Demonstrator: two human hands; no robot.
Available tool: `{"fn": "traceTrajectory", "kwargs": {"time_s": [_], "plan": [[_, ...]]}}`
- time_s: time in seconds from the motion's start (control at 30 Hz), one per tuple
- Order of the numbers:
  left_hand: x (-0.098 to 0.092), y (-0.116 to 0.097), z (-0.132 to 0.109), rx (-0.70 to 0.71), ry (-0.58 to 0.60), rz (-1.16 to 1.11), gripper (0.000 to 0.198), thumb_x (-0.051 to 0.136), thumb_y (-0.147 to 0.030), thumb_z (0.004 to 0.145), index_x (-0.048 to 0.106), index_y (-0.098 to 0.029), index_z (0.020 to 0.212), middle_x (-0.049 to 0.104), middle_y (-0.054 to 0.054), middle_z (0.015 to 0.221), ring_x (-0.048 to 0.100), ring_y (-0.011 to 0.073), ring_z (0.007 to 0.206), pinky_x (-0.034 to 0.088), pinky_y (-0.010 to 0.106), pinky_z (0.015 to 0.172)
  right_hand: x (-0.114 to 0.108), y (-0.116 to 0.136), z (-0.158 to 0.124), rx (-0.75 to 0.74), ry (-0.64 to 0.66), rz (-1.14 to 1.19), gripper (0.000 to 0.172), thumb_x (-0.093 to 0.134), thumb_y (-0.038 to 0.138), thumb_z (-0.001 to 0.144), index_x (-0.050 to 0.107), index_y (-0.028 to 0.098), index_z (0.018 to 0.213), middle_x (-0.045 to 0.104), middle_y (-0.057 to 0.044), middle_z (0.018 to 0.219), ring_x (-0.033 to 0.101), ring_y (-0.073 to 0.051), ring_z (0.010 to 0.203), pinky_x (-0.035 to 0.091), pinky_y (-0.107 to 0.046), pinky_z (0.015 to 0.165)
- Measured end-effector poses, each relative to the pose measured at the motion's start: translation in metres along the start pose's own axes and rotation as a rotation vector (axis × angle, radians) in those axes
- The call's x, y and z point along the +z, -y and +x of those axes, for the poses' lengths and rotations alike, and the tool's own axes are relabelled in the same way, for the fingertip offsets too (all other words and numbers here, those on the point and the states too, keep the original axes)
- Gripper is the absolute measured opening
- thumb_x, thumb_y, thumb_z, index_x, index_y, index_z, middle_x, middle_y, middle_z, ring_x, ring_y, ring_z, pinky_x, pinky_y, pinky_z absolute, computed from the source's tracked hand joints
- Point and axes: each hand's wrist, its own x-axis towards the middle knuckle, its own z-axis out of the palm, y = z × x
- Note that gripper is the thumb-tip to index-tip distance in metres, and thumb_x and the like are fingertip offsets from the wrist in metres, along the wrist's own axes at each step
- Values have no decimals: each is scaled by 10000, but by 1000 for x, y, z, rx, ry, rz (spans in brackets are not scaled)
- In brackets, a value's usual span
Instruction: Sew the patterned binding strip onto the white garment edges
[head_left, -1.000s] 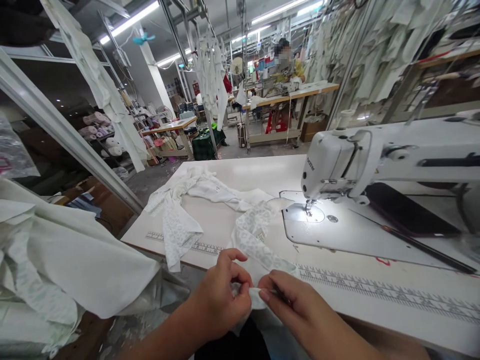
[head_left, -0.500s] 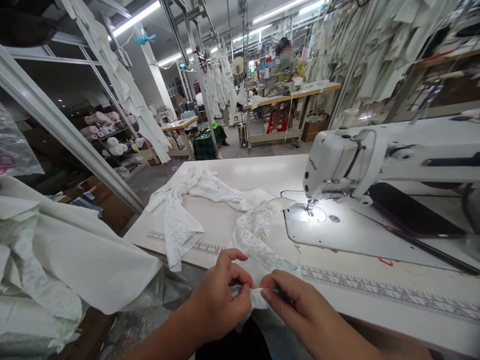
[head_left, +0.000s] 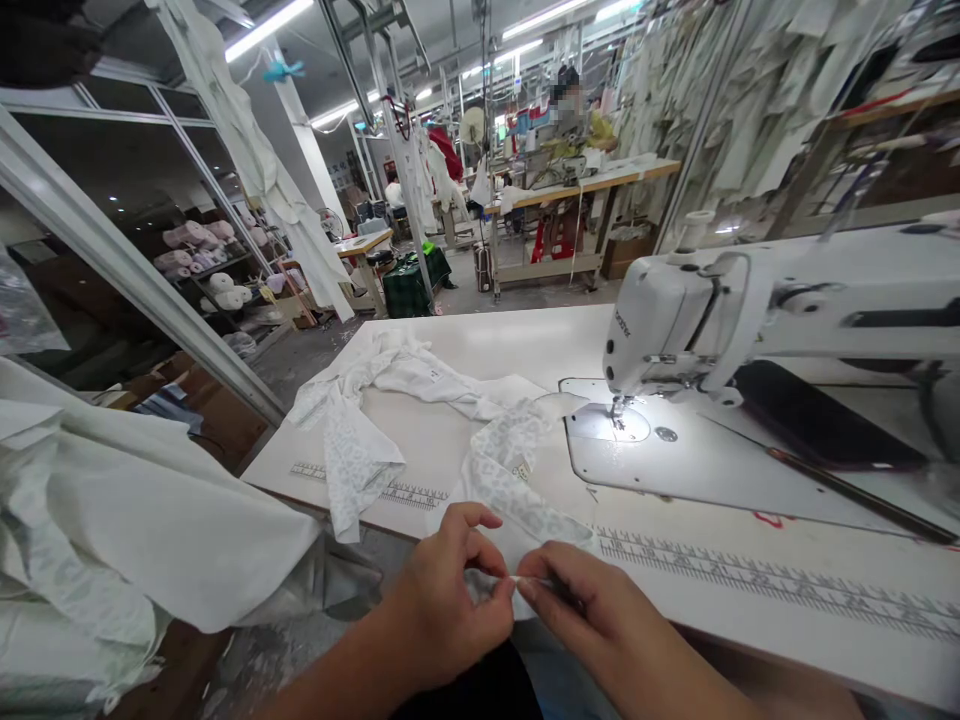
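Right there the left hand (head_left: 450, 585) had its grip pressed together, thumb and fingertips pinching the end of a white patterned fabric strip (head_left: 499, 480), and the right hand (head_left: 592, 610) closed on the same edge from 3 o'clock, fingertips nearly meeting the left's. The strip ran toward 12 o'clock across the bench (head_left: 424, 430), its far end near the needle of the sewing machine (head_left: 675, 330) at 1 o'clock, with a pile of white cloth (head_left: 150, 520) at 9 o'clock. Small, close pinches looked right here, keeping that soft edge from slipping.
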Motion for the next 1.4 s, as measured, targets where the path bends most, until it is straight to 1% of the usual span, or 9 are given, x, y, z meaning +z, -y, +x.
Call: {"fn": "traceTrajectory", "kwargs": {"time_s": [0.27,0.43,0.57,0.7,0.83,1.03,1.2,1.3,1.4], "plan": [[-2,3,0,-10,32,9,340,505,-103,826,379,-228,1116,595,-44,764,491,84,572,323,182,462,1,-3,1,3,-6,8,284,396,407,925,556,224,778,572,-2,742,528,-177,712,402,-284,644],[0,9,-1,115,2,95,382,560,-69,767,384,-223,1070,577,-40,752,571,117,699,439,228,650,1,-2,-1,-3,-5,-1,284,391,399,928,543,220,766,565,-5,751,520,-177,717,397,-291,656],[-6,10,0,123,-14,109,353,508,-71,822,394,-222,1120,585,-26,791,574,119,697,458,224,625,-1,-2,-2,10,-6,33,288,395,410,934,546,218,781,556,1,748,518,-176,723,398,-292,661],[-17,-1,1,313,-25,233,345,551,-107,852,493,-207,1177,628,40,944,597,172,880,490,307,793,-1,-3,-3,19,-4,52,297,395,424,940,558,219,800,558,3,756,515,-174,720,398,-293,660],[-17,-3,3,476,-35,334,98,575,-158,886,617,-181,971,631,57,880,574,192,835,478,328,757,0,-2,-3,26,-4,75,299,408,434,937,567,217,806,569,1,761,528,-180,737,400,-298,670],[-10,-1,2,493,-170,282,157,451,-55,872,561,-160,830,593,69,799,557,190,804,471,315,721,-4,-9,-4,45,3,156,308,429,471,943,543,223,802,511,18,749,490,-172,731,391,-286,672],[-16,2,3,703,80,300,211,404,-20,836,543,-179,846,656,44,808,592,158,753,489,289,742,-9,-8,-4,11,84,206,305,429,448,951,530,213,786,520,13,769,494,-171,763,393,-287,711],[-46,18,10,669,-154,622,245,381,-61,870,560,-194,767,597,24,633,526,170,595,450,289,594,-16,-9,-8,27,62,238,322,445,480,945,504,214,772,468,24,736,448,-155,710,373,-267,650],[-73,24,14,517,-288,649,171,478,-101,901,607,-180,819,622,46,704,560,190,688,460,305,651,-23,-9,-11,36,1,311,327,480,498,924,504,212,765,439,25,727,419,-150,693,363,-261,627]]}}
